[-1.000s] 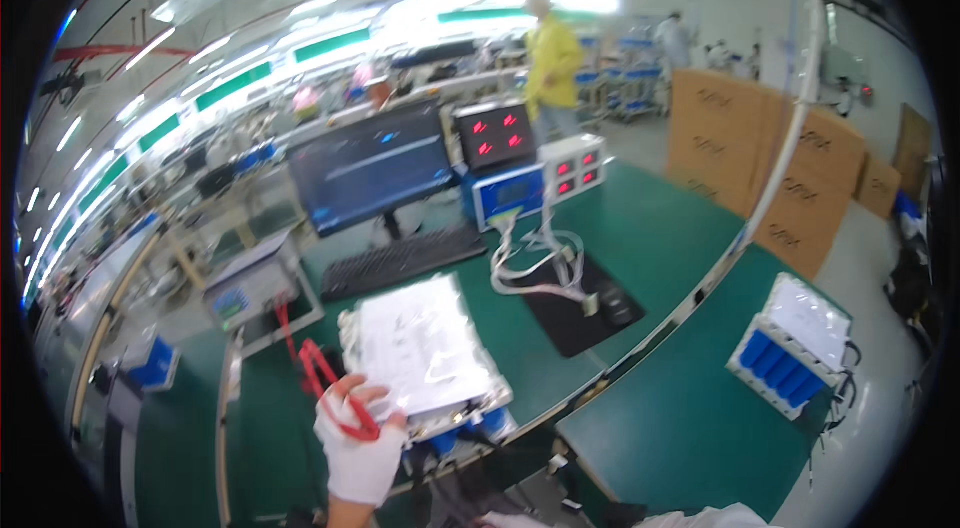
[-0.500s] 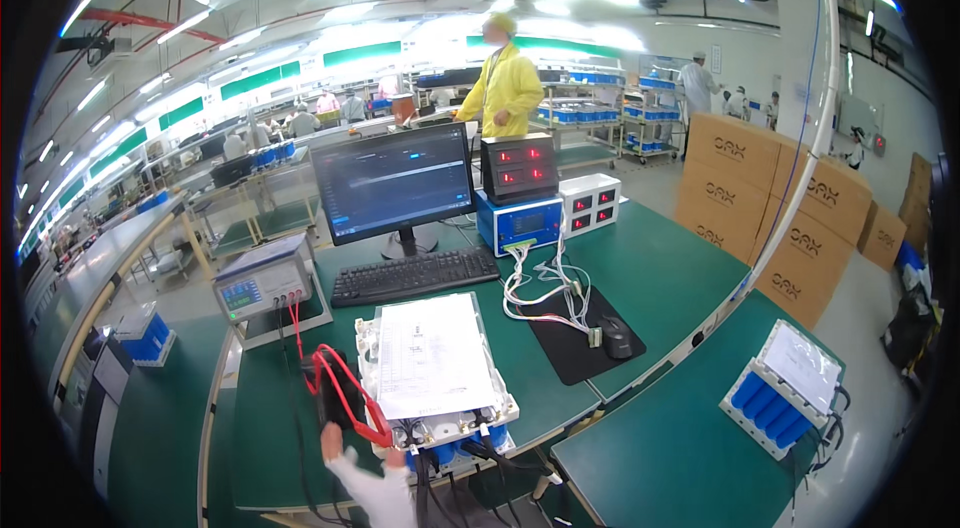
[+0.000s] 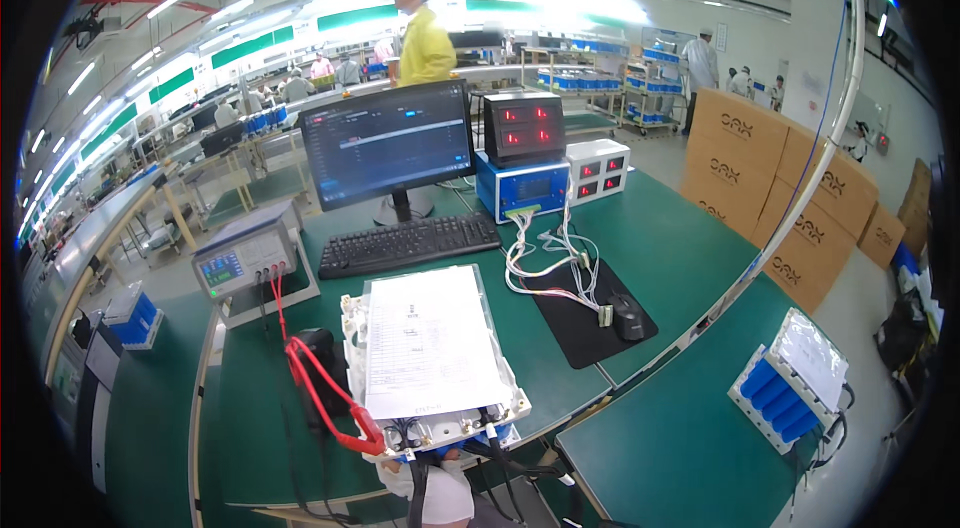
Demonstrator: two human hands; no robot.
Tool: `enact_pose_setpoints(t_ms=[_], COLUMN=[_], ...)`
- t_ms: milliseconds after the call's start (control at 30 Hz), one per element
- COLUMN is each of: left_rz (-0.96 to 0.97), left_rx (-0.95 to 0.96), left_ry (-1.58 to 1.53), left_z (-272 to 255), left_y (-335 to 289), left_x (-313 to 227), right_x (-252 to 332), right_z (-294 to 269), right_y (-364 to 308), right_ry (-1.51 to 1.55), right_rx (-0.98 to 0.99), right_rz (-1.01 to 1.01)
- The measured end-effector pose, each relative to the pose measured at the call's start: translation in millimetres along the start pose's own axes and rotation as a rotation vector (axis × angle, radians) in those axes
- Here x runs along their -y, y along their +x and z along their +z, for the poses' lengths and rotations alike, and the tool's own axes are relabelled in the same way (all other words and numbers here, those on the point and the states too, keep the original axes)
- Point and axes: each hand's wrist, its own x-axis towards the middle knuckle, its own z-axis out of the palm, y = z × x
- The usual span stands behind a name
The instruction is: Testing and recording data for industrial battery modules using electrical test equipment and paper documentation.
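A battery pack with a white frame [image 3: 512, 406] and blue cells lies on the green bench, a printed sheet [image 3: 430, 343] covering its top. At the pack's near-left corner rests a red clip [image 3: 369, 431] on a red lead; whether it grips a terminal I cannot tell. My left hand [image 3: 440, 500], in a white glove with bare fingertips, is at the pack's near edge, behind the hanging black cables [image 3: 418, 488]. Its fingers are mostly hidden by the pack and cables, so what they hold does not show. My right hand is out of view.
Behind the pack stand a keyboard [image 3: 410, 245], a monitor [image 3: 390, 143] and a blue tester [image 3: 520, 190]. A power supply [image 3: 240, 263] is at left. A mouse [image 3: 627, 318] lies at right; another battery pack [image 3: 785, 393] sits on the right bench. A person in yellow [image 3: 425, 48] stands beyond.
My left hand has moved right, from beside the red clip to the pack's near edge behind the black cables. The person in yellow has moved left. The view has shifted slightly.
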Motion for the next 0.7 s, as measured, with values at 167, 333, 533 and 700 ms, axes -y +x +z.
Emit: enact_pose_setpoints(t_ms=[167, 333, 533, 700], left_rz=[-0.065, -0.166, 0.038, 0.533], left_rx=[0.209, 0.505, 0.590, -0.539], left_ry=[-0.015, -0.129, -0.204, 0.289], left_z=[-9, -33, -32, -68], left_y=[-3, -5, 17, 16], left_x=[0, -9, -34, -2], right_x=[-6, -12, -16, -13], right_z=[-3, -11, -9, -15], right_y=[3, 18, 10, 14], right_ry=[0.046, 0.055, 0.113, -0.040], right_rx=[-0.015, -0.068, -0.143, -0.180], right_rz=[-0.079, -0.055, -0.151, -0.103])
